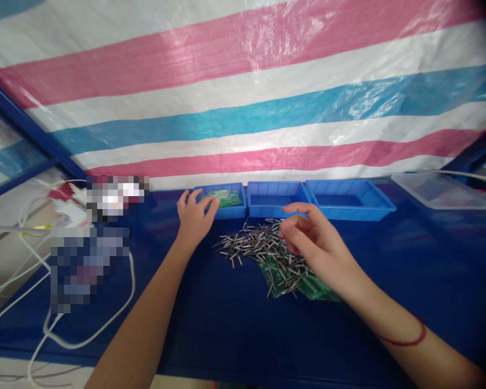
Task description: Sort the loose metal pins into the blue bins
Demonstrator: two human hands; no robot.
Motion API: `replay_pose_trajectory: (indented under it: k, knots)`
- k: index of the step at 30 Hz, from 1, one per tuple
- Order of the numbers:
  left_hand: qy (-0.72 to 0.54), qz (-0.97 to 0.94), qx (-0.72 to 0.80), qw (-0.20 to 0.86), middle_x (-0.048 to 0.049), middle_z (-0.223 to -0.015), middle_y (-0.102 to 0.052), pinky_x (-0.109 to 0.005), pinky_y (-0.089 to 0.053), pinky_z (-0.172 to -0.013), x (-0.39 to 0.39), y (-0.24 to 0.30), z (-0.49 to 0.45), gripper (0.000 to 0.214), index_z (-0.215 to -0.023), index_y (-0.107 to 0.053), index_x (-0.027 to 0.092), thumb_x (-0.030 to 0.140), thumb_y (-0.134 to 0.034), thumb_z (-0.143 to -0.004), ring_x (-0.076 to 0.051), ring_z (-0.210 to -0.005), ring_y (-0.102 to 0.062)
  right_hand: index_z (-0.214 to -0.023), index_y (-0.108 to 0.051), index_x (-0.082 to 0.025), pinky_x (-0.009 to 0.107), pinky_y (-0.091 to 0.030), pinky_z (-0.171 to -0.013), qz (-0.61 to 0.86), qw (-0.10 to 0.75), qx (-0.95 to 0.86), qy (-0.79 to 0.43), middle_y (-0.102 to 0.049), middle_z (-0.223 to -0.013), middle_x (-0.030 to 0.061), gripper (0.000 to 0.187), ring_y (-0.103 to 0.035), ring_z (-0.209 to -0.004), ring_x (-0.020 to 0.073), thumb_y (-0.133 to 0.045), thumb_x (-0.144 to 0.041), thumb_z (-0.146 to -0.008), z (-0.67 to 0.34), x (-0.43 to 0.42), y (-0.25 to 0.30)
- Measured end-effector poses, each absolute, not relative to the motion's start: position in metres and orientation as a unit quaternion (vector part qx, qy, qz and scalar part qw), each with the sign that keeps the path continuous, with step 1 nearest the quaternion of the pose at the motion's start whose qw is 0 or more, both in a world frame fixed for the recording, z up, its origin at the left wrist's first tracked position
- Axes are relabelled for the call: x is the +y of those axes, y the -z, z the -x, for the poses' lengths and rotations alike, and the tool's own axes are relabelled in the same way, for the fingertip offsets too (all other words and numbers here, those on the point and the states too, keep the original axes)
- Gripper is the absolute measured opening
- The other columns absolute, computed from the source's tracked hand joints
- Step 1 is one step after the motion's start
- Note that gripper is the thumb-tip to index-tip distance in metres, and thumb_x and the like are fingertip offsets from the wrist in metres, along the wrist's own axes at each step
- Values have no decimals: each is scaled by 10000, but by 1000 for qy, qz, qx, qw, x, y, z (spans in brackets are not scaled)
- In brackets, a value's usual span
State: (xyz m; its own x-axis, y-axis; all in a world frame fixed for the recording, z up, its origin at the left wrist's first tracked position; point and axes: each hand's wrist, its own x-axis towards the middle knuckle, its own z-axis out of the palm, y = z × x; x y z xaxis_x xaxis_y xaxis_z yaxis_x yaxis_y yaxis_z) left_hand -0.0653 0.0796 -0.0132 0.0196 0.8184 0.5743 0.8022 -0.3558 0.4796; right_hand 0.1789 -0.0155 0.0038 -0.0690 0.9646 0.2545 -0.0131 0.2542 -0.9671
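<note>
The left hand (197, 212) and right hand (322, 240) are well apart; with the pile of metal pins (247, 243) as the clock's centre, the left is at 10 o'clock, the right at 3. The left hand's fingers spread over the rim of the left blue bin (233, 213), thumb near the green packets (229, 200) inside; whether it touches them I cannot tell. The right hand curls beside the pins, index finger stretched toward 10, and I cannot tell whether it grips anything. Green bags (319, 289) lie at 4. The middle bin (263, 209) stands at 12, the right bin (348, 212) at 2, hemming the far side before a striped sheet (243, 119). The blue tabletop (227, 335) gives room toward 6, down to its near edge; white cables (133, 281) bound it at 8.
</note>
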Motion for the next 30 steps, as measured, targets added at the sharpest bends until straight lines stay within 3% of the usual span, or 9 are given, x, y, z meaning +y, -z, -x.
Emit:
replay_pose_trajectory:
  k: [5,9,13,25,30]
  knots:
    - [-369,-728,567,-115,-98,-1204,-589,-487,-269,-1081,67,5,61,243,-1003,-693,215,345,-513,-903,-274,-1226,-434,-957,-535,-203,267,-405,-595,444,435,-713,-324,-560,-758,0,104,-495,-642,124,-502,-196,-859,-187,-16,-8]
    - [-343,-802,487,-50,-61,-1016,-654,-385,-395,-981,48,-9,46,194,-922,-685,192,300,-525,-902,-206,-1030,-557,-774,-597,-198,350,-388,-797,360,256,-878,-183,-598,-843,22,50,-515,-847,178,-602,-154,-751,-190,-23,-17]
    - [-300,-850,432,0,-51,-1019,-655,-373,-406,-963,34,-10,30,184,-929,-679,201,276,-511,-910,-201,-1026,-551,-756,-624,-218,378,-363,-834,338,144,-918,-149,-598,-952,9,144,-486,-971,220,-727,-247,-659,-190,-31,-20]
    - [-265,-875,397,83,-45,-997,-660,-351,-427,-912,28,-7,23,184,-952,-656,194,250,-483,-922,-192,-964,-566,-739,-659,-210,417,-347,-872,351,89,-930,-64,-620,-983,38,53,-494,-1044,264,-696,-241,-717,-189,-29,-9]
    - [-170,-893,398,125,-42,-920,-642,-300,-453,-827,20,-11,20,198,-926,-662,182,267,-484,-916,-176,-880,-575,-843,-665,-216,421,-343,-872,370,92,-923,-56,-631,-1018,38,164,-523,-1043,260,-673,-172,-686,-187,-33,-9]
